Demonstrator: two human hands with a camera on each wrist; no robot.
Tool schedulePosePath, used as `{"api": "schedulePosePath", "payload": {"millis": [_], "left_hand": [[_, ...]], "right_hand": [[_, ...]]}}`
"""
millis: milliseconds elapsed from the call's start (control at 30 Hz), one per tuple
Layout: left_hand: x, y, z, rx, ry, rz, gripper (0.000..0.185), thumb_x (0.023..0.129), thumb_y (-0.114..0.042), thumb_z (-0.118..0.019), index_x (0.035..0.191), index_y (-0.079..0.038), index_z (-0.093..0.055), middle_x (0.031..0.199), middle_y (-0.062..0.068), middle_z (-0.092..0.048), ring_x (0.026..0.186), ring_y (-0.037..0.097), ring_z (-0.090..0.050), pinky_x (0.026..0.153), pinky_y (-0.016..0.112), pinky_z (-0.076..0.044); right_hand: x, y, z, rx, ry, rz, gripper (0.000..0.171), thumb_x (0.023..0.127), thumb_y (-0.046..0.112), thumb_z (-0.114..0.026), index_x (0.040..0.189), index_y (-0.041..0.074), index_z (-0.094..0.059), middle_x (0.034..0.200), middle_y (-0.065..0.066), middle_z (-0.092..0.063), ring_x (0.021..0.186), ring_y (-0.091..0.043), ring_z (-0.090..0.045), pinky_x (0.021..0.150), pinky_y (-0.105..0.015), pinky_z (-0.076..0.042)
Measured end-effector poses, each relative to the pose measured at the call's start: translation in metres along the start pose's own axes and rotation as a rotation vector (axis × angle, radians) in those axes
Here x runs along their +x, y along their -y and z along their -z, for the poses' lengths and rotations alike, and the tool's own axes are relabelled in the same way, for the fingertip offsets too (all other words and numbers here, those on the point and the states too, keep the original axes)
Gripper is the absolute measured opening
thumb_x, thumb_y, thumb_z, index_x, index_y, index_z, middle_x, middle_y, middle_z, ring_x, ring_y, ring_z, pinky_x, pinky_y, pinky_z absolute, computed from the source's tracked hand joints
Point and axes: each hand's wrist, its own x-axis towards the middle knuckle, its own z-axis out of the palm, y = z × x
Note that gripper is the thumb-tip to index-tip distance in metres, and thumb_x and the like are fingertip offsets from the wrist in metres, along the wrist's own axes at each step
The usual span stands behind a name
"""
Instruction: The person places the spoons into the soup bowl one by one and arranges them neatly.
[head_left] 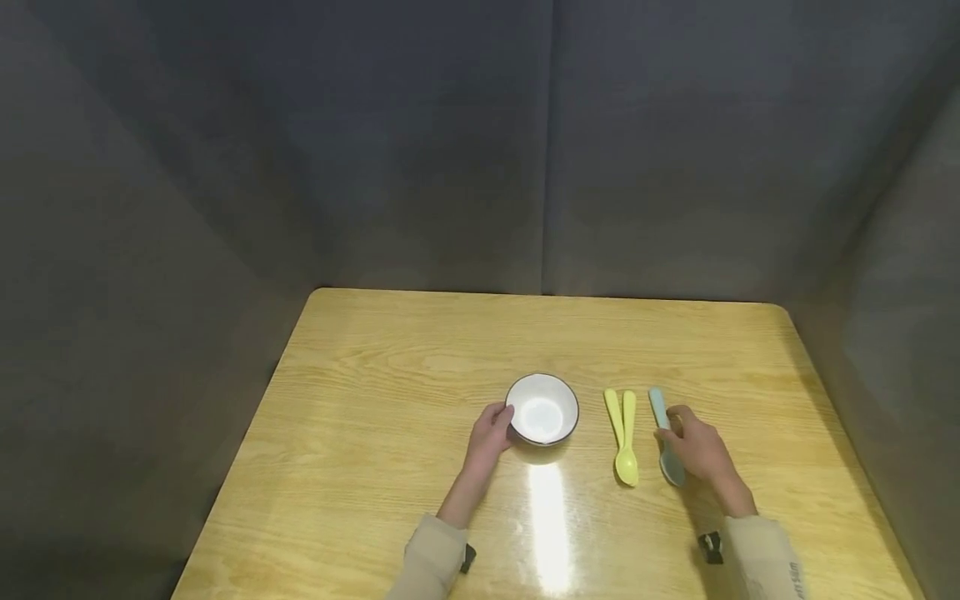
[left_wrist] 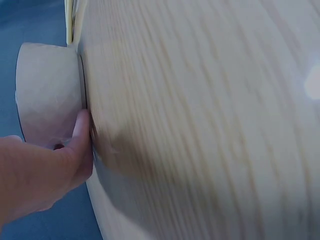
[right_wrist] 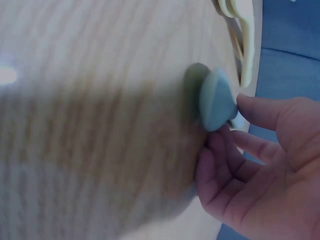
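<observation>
A: What is your left hand [head_left: 491,433] doing?

B: Your left hand is against the near-left side of the bowl [head_left: 542,408]. In the left wrist view the thumb [left_wrist: 80,135] lies along the bowl's [left_wrist: 47,95] outer wall down near its foot, and the other fingers curl round that wall. So the hand is cupped on the bowl, which stands upright on the counter [head_left: 420,400].

A: And your right hand [head_left: 701,450]?

B: It rests over the blue spoon [head_left: 665,437]. In the right wrist view your fingers [right_wrist: 235,165] are loosely curled, and their tips touch the blue spoon [right_wrist: 216,100] at its bowl end, the thumb just above it. The spoon lies flat on the counter; I cannot tell whether it is truly pinched or only touched.

A: What lies between your hands?

B: Just left of your right hand, two yellow spoons [head_left: 624,433] lie side by side, touching along their handles, bowl ends toward you. They lie between the blue spoon and the bowl, apart from both.

A: How much room do you have?

B: Beyond both hands the counter runs bare to its far edge, where grey panels [head_left: 480,142] stand. Left of your left hand there is wide bare wood up to the counter's left edge. Right of your right hand there is less room before the right edge. The near edge lies under your sleeves [head_left: 431,558].
</observation>
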Motion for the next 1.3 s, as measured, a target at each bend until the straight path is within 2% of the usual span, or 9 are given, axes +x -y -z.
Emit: {"api": "schedulePosePath", "payload": {"millis": [133,333,500,667,900,1133,1300], "left_hand": [[0.0,0.001,0.003,-0.047,-0.018,-0.015,0.052,0.108,-0.031,-0.051,0.145,0.005,-0.05,0.134,0.023,-0.06,0.122,0.036,-0.061,0.097,0.041,-0.059],[-0.001,0.006,0.008,-0.081,-0.037,-0.02,0.052,0.107,-0.029,-0.051,0.147,0.004,-0.05,0.14,0.025,-0.058,0.125,0.038,-0.061,0.096,0.042,-0.059],[-0.003,0.008,0.01,-0.097,0.003,-0.042,0.053,0.108,-0.033,-0.051,0.149,0.001,-0.049,0.144,0.024,-0.057,0.127,0.038,-0.059,0.099,0.045,-0.058],[-0.001,0.01,0.01,-0.144,0.052,-0.044,0.056,0.109,-0.035,-0.052,0.154,-0.003,-0.044,0.153,0.022,-0.049,0.138,0.04,-0.051,0.104,0.046,-0.055],[0.004,0.015,0.006,-0.182,0.067,-0.049,0.053,0.109,-0.028,-0.054,0.157,-0.008,-0.044,0.158,0.02,-0.044,0.141,0.039,-0.048,0.101,0.046,-0.057],[0.003,0.012,0.002,-0.184,0.074,-0.061,0.052,0.109,-0.026,-0.053,0.157,-0.009,-0.044,0.159,0.019,-0.043,0.141,0.038,-0.048,0.098,0.044,-0.058],[0.003,0.012,0.002,-0.201,0.081,-0.061,0.051,0.109,-0.024,-0.054,0.156,-0.008,-0.044,0.159,0.018,-0.044,0.139,0.037,-0.05,0.098,0.042,-0.059]], "right_hand": [[0.005,0.0,-0.005,0.044,-0.012,0.0,0.049,0.106,0.021,-0.061,0.136,-0.014,-0.044,0.092,-0.023,-0.066,0.068,-0.022,-0.06,0.055,-0.033,-0.052],[0.012,0.0,-0.009,0.071,-0.025,0.002,0.039,0.104,0.018,-0.063,0.123,-0.014,-0.052,0.094,-0.024,-0.065,0.074,-0.025,-0.062,0.058,-0.033,-0.054],[0.012,-0.003,-0.01,0.059,-0.029,-0.032,0.035,0.103,0.018,-0.063,0.117,-0.013,-0.054,0.103,-0.031,-0.065,0.083,-0.032,-0.065,0.062,-0.036,-0.057],[0.009,-0.003,-0.008,0.072,-0.017,-0.069,0.035,0.103,0.019,-0.063,0.116,-0.012,-0.055,0.108,-0.033,-0.064,0.089,-0.036,-0.065,0.065,-0.038,-0.058],[0.003,-0.001,-0.003,0.115,-0.004,-0.08,0.031,0.103,0.017,-0.063,0.106,-0.013,-0.058,0.099,-0.027,-0.065,0.084,-0.031,-0.065,0.064,-0.035,-0.059],[0.002,0.013,-0.003,0.186,-0.093,-0.096,0.033,0.103,0.019,-0.061,0.107,-0.013,-0.061,0.09,-0.016,-0.064,0.079,-0.023,-0.058,0.06,-0.026,-0.051],[0.002,0.031,0.006,0.276,-0.157,-0.111,0.032,0.104,0.019,-0.06,0.11,-0.012,-0.06,0.087,-0.012,-0.064,0.077,-0.019,-0.06,0.062,-0.025,-0.053]]}}
